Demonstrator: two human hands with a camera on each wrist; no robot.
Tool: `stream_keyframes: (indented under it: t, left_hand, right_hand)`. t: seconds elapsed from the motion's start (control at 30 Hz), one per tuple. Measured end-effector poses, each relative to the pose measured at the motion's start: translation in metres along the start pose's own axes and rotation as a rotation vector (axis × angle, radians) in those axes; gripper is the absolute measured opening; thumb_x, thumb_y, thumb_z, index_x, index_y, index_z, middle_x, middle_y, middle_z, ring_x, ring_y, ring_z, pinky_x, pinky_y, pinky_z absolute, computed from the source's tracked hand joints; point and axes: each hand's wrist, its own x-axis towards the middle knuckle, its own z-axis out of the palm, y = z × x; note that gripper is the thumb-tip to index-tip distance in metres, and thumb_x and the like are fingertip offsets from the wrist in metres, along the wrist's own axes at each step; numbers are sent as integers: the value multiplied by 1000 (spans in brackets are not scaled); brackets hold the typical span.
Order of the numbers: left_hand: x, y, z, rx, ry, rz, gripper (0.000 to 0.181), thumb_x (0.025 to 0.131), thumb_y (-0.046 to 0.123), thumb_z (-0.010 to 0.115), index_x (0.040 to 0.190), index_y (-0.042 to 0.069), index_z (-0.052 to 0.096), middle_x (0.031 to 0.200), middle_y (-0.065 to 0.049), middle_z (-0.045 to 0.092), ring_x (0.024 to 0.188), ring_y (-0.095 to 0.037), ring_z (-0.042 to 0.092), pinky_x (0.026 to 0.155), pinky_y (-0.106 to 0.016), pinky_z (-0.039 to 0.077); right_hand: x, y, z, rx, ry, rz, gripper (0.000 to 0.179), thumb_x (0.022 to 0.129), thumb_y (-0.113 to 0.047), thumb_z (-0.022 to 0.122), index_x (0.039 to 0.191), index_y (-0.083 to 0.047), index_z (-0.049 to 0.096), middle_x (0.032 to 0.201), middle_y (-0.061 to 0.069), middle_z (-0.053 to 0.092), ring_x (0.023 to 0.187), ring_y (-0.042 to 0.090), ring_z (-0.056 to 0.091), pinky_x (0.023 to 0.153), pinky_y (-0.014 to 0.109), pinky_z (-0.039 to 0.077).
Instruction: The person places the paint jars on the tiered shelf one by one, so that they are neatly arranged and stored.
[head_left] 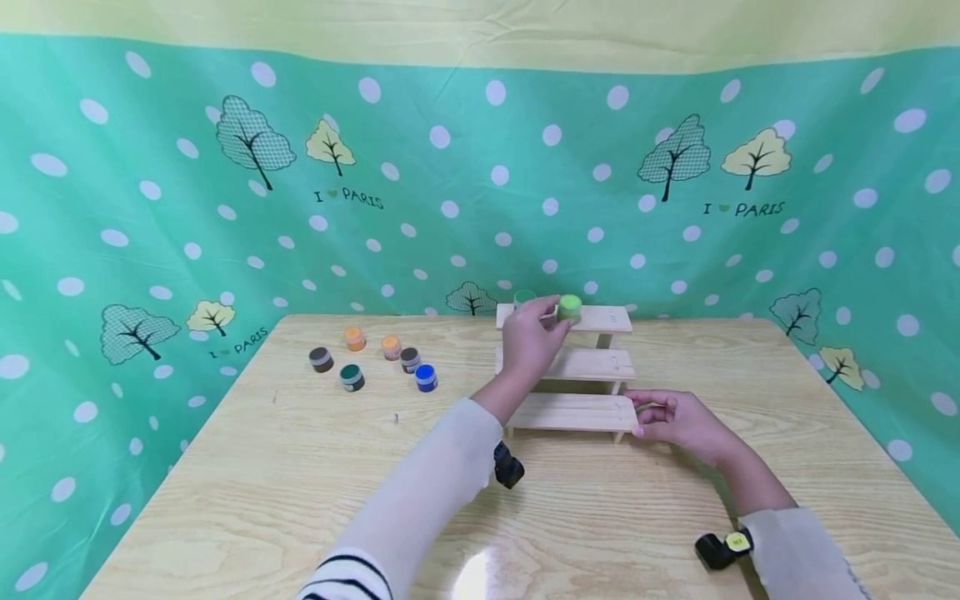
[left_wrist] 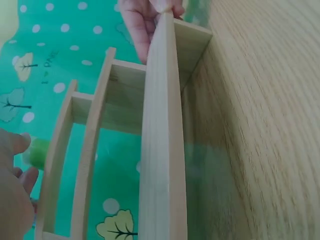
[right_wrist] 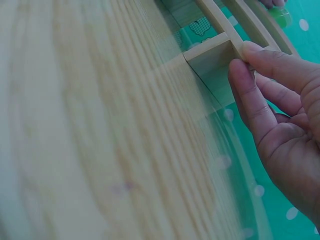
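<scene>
A three-step wooden shelf stand stands on the table near the back curtain. My left hand reaches over it and pinches a light green paint jar between thumb and fingers, right at the top step. Beside it on that step is another green-lidded jar, partly covered by the hand. My right hand pinches the right end of the lowest step; the right wrist view shows thumb above and fingertips below the board's corner.
Left of the stand several small paint jars sit on the wooden table: two orange ones, two dark ones, a dark green jar and a blue jar. A green dotted curtain hangs along the back and sides.
</scene>
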Motion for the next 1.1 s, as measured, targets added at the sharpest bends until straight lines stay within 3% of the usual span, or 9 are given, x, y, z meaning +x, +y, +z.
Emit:
stream_keyframes:
  t: [0.33,0.67,0.83,1.1]
  left_hand:
    - [-12,-4,-25,-267,-30,-90,40,78,11,83,115,6,71,113,-11,67,93,-26,70,74,-18,57]
    - [-18,-9,-46,-384,-105,-104,46,77,10,84,119,3,68,120,-6,66,99,-26,68,75,-22,58]
    - [-21,-13,-54,-449,-173,-88,48,77,7,82,122,1,65,126,-5,63,109,-28,63,82,-29,58]
    - [-27,-22,-73,-488,-286,-87,50,79,10,82,125,1,64,125,-5,61,109,-20,62,86,-29,57]
  right_hand:
    - [-1,0,0,-17,7,-1,67,83,-7,77,137,15,43,112,23,61,90,15,64,75,24,58]
    - [1,4,0,-13,-7,-22,66,85,-6,75,137,15,42,106,20,64,89,15,65,73,25,58]
    - [1,5,-1,-3,-13,-26,65,86,-5,74,138,15,41,107,20,64,90,13,65,74,25,58]
    - [1,6,-1,11,-19,-33,63,85,-2,73,137,16,41,103,17,65,88,12,64,73,25,58]
